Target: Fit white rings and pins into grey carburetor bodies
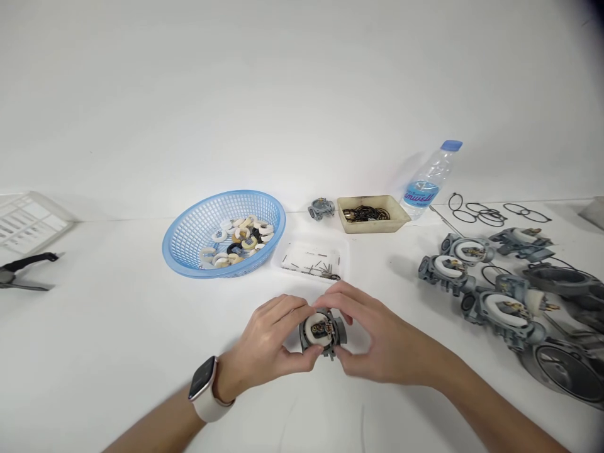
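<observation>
A grey metal carburetor (340,332) with a white float (313,332) set in its open side is between my two hands, near the front middle of the table. My left hand (276,336) grips its left side, with the thumb against the float's lower edge. From the right, my right hand (372,336) closes fingers and thumb round the body's top and bottom edges. Brass parts show in the middle of the float. Just behind the hands lies a shallow white tray (343,258) with several thin metal pins (321,267).
A blue basket (177,242) of loose floats (240,239) stands at back left. Behind are a small carburetor (321,208), a tub (346,225) of black rubber rings and a water bottle (427,182). Several carburetors (504,311) crowd the right; pliers (23,274) lie left.
</observation>
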### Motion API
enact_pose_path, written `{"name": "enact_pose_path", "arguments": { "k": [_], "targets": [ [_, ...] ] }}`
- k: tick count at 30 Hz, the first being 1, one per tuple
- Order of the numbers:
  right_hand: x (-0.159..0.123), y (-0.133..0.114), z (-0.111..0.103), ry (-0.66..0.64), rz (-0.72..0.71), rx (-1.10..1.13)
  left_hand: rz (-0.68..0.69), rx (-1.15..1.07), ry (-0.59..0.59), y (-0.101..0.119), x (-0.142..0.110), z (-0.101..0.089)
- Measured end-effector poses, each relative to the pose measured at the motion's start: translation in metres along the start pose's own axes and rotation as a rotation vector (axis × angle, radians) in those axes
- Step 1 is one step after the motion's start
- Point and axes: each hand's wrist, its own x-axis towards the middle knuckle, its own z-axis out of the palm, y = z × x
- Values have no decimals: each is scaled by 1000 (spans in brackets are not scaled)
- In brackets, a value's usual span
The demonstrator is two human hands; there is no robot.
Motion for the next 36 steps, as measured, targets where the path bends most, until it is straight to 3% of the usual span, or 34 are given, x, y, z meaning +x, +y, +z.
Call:
{"name": "enact_pose_path", "arguments": {
  "k": [3, 14, 36],
  "targets": [
    [0, 1, 2, 54, 2, -48, -15, -3, -7, 1, 0, -1],
    [2, 1, 0, -13, 5, 77, -25, 15, 10, 0, -1, 1],
    [0, 3, 1, 18, -1, -61, -34, 10, -3, 0, -1, 1]
  ]
}}
